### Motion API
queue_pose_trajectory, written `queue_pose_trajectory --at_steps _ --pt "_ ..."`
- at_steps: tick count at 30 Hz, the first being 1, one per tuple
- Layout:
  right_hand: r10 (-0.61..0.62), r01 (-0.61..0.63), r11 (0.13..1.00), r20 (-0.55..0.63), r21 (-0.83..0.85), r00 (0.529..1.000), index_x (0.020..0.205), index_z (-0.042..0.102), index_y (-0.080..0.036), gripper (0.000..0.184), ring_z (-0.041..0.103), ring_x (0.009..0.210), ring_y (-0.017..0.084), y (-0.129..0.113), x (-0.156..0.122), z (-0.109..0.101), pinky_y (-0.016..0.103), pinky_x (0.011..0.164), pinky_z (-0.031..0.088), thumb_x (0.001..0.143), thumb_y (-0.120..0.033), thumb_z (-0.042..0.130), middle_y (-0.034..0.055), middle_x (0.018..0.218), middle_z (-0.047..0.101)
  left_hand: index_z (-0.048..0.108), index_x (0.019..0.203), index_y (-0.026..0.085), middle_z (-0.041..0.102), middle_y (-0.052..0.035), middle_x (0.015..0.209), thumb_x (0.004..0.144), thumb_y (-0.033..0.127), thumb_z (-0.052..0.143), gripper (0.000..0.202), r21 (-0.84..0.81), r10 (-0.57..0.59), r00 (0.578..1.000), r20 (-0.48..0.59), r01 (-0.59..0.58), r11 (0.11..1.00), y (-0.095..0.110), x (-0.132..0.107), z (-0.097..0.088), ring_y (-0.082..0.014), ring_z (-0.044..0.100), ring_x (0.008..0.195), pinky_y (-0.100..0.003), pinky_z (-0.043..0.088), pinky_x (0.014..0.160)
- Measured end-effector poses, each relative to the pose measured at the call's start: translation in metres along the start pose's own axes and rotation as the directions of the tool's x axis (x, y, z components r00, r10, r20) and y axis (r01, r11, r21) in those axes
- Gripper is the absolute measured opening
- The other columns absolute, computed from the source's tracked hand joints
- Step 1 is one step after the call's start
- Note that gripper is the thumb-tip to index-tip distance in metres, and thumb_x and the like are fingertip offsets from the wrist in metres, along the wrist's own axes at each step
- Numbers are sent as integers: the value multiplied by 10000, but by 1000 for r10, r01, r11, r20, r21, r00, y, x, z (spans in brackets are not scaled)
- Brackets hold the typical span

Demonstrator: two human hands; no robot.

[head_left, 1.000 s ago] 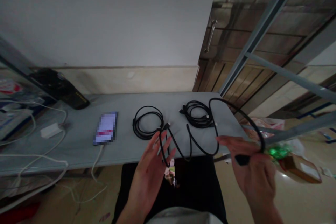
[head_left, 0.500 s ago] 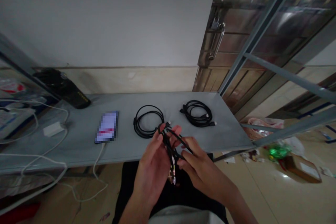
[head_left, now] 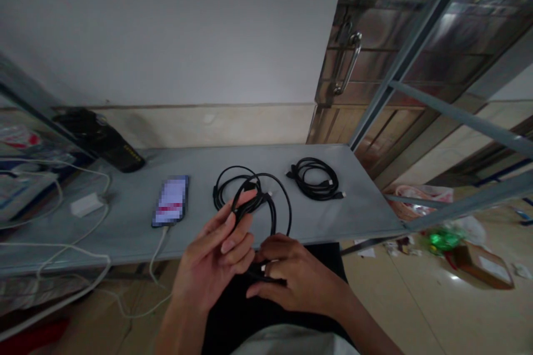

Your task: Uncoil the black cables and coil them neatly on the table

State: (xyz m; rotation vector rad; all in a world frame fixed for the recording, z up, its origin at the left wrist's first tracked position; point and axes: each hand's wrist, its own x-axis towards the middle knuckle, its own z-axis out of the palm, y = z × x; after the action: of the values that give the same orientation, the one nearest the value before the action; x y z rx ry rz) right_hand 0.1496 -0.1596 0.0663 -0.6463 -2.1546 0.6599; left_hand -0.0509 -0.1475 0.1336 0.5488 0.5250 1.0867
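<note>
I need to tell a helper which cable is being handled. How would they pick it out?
On the grey table, right of the phone, lie two coiled black cables. The held cable is in front of them: a black loop raised off the table, pinched in the left hand and the right hand.

No text, brand or number can be read anywhere in the view. The screen of the dark phone (head_left: 171,200) lying on the grey desk (head_left: 125,216) is blurred into blocks, and the yellowish marking on the black object (head_left: 102,138) at the desk's back left is too small to make out.
</note>
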Motion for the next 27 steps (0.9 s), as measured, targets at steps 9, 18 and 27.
queue_pose_trajectory --at_steps 9,18,27 --pt "9 62 836 127 -546 992 1192 695 -176 406 772 1019 254 56 46 -5 391 1046 591 1050 -547 781 66 976 786 367 1776 338 575 91 776 1004 366 849 911 561 381 915 -130 -249 789 17 52 -59 -97 489 569 -298 610 690" --pt "44 85 778 189 -623 981 1104 736 -212 125 694 1201 232 147 74 25 469 1321 442 1112 -337 747 59 1134 741 540 1633 158 704 -25 931 1032 595 742 770 944 722 685 -103 -162 288 3 105 -168 -210 691 832 -345 555 771" --pt "134 -118 881 3 -458 991 1218 760 -224 162 537 1526 331 155 60 35 547 1288 525 1059 -208 786 153 1541 569 554 1611 177 722 -91 1098 1060 553 721 689 998 797 603 -23 -31 53 -8 96 -185 -281 724 989 -475 620 943"
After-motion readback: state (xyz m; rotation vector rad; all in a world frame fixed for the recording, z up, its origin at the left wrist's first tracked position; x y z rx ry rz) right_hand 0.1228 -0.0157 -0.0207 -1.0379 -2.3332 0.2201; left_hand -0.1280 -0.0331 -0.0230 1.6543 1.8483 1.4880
